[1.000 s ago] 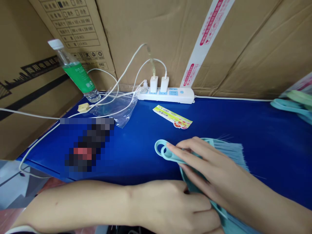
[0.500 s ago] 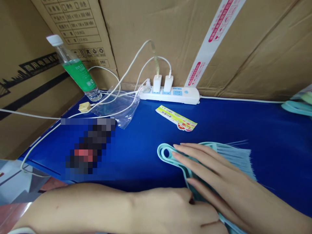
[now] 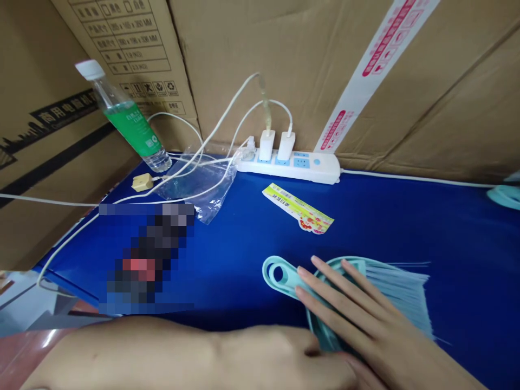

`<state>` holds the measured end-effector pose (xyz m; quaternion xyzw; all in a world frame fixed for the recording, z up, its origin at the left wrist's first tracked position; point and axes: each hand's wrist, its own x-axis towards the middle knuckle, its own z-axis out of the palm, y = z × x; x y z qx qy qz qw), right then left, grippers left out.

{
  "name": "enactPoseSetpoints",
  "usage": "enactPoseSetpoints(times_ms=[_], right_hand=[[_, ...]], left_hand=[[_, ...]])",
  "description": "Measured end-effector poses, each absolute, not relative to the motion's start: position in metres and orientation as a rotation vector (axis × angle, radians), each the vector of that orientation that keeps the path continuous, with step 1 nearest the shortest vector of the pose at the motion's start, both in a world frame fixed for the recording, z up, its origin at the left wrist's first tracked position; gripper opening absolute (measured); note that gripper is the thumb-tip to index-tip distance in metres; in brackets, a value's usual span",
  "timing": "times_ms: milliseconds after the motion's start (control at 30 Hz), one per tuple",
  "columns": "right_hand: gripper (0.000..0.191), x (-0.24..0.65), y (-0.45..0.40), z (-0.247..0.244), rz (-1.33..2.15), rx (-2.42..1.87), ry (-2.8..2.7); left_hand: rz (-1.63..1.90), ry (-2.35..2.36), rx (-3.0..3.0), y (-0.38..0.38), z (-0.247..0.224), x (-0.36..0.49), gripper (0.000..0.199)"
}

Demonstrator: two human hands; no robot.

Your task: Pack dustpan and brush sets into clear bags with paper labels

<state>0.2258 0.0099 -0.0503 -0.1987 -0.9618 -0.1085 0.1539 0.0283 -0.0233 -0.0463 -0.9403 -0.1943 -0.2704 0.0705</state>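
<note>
One teal brush (image 3: 402,295) on one teal dustpan (image 3: 323,327), near side of the blue counter (image 3: 459,238), bare room left and right; right hand (image 3: 365,319) open across both, left hand (image 3: 300,352) curled nearby, grip can't tell. Back edge: one power strip (image 3: 306,172), two chargers; one label (image 3: 294,206) in front.

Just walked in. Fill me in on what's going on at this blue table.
Someone's right hand lies with fingers spread over a light-blue brush and what looks like its matching dustpan, on the blue table. The left hand is at the near side of the set; its grip is hidden. Beyond them lie a colourful paper label and a white power strip with chargers plugged in.
</note>
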Motion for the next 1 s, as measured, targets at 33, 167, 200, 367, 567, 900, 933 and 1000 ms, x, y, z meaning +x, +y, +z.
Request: enactPoseSetpoints(times_ms=[33, 167, 200, 367, 567, 900, 933, 1000], right_hand=[[0.066, 0.225, 0.01, -0.05, -0.296, -0.57, -2.752], [0.072, 0.225, 0.006, -0.053, -0.23, -0.637, -2.701], [0.072, 0.226, 0.006, -0.054, -0.221, -0.663, -2.688], [0.07, 0.23, 0.005, -0.053, -0.282, -0.705, -2.709], [0.079, 0.24, 0.009, -0.048, -0.315, -0.641, -2.78], [0.095, 0.236, 0.01, -0.061, -0.093, -0.646, -2.809], [0.096, 0.236, 0.01, -0.062, -0.07, -0.63, -2.8], [0.095, 0.237, 0.01, -0.063, -0.041, -0.616, -2.777]], left_hand=[[-0.851, -0.656, -2.789, -0.019, -0.041, 0.027, 0.03], [-0.732, -1.137, -2.578, 0.002, -0.027, 0.022, 0.023], [-0.635, -1.257, -2.585, 0.006, -0.026, 0.02, 0.022], [-0.289, -1.569, -2.971, 0.021, -0.026, 0.015, 0.03], [-0.296, -1.692, -3.206, 0.024, -0.021, 0.009, 0.03], [-0.47, -1.847, -3.382, 0.031, -0.02, 0.004, 0.031], [-0.507, -1.877, -3.398, 0.032, -0.02, 0.004, 0.034], [-0.562, -1.9, -3.411, 0.032, -0.022, 0.004, 0.039]])
